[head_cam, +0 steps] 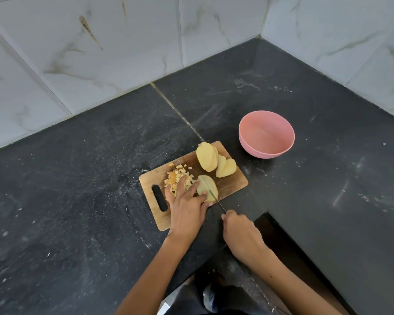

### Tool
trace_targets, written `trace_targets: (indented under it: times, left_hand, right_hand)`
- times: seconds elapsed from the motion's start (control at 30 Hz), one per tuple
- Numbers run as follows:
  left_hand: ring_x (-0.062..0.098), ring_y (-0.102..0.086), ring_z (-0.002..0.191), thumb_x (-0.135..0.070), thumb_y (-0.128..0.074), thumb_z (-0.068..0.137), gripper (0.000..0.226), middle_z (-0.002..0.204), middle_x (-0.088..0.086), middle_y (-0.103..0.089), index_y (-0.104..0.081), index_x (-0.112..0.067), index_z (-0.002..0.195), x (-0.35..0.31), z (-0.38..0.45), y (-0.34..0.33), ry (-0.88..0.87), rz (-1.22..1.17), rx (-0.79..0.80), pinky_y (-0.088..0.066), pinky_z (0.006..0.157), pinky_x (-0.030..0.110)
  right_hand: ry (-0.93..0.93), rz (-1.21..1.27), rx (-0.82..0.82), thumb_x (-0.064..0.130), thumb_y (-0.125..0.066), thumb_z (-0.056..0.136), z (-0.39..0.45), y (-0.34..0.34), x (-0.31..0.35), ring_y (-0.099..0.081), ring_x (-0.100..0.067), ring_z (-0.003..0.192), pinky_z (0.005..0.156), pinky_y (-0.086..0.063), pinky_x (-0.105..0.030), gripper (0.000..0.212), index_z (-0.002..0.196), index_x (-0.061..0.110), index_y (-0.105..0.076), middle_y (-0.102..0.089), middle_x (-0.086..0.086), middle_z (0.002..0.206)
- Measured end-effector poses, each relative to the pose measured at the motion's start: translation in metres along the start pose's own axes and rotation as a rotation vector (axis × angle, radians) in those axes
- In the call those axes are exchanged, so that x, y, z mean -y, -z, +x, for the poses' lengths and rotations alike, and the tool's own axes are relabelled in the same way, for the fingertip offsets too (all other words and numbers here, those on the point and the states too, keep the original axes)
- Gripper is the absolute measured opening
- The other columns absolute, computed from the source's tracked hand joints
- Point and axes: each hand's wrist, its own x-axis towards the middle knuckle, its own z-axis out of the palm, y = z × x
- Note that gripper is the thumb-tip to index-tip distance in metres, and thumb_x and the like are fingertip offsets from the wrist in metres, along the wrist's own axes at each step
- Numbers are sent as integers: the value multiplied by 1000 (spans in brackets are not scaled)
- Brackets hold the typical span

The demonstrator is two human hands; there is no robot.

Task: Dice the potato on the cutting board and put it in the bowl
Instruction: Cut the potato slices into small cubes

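Pink bowl, speckled black counter

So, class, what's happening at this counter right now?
A person is dicing a potato on a wooden cutting board. The left hand steadies a stack of potato slices while the right hand grips a knife cutting through it. A pile of diced pieces lies near the board's handle end, more slices wait at the far end, and the pink bowl has nothing in it.

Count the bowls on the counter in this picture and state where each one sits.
1. A pink bowl stands on the dark counter, just beyond the far right corner of the cutting board, apart from it. Nothing shows inside it.
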Motion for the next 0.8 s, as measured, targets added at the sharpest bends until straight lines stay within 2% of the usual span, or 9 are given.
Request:
trace_targets:
  times: [0.2,0.3,0.47,0.63,0.8]
  left_hand:
    - [36,-48,123,-28,-85,66,13,114,0,-69,-77,-28,76,-1,-1,1,0,-4,-20,-13,102,54]
    - [37,-48,124,-28,-84,67,12,115,1,-68,-77,-27,76,-1,-1,0,-4,-10,-19,-12,102,54]
    - [34,-45,124,-28,-84,68,10,110,1,-69,-77,-27,75,-2,-4,-1,9,-35,-46,-14,102,53]
    - [31,-44,121,-27,-84,67,9,101,0,-69,-76,-25,70,-6,-7,-1,34,-48,-99,-16,100,50]
    - [29,-43,122,-24,-84,68,8,99,-1,-70,-75,-23,68,-6,-11,-2,56,-92,-120,-16,100,47]
  right_hand:
    - [-15,-41,27,31,-25,106,-20,-4,-14,-64,-21,83,56,-37,-24,33,113,8,-47,-58,-5,91]
    - [-18,-36,35,30,-25,106,-24,-2,-17,-64,-22,86,61,-39,-27,32,111,8,-47,-52,-3,87]
    - [-3,26,77,31,-28,105,-27,10,-18,-61,-19,79,68,-48,-31,34,108,8,-52,-59,-5,90]
    - [44,106,-17,33,-30,104,-20,22,-10,-60,-17,71,66,-49,-33,32,93,13,-53,-58,-2,80]
    - [45,107,-49,34,-31,104,16,17,12,-62,-20,82,69,-49,-35,33,101,13,-56,-59,-4,87]
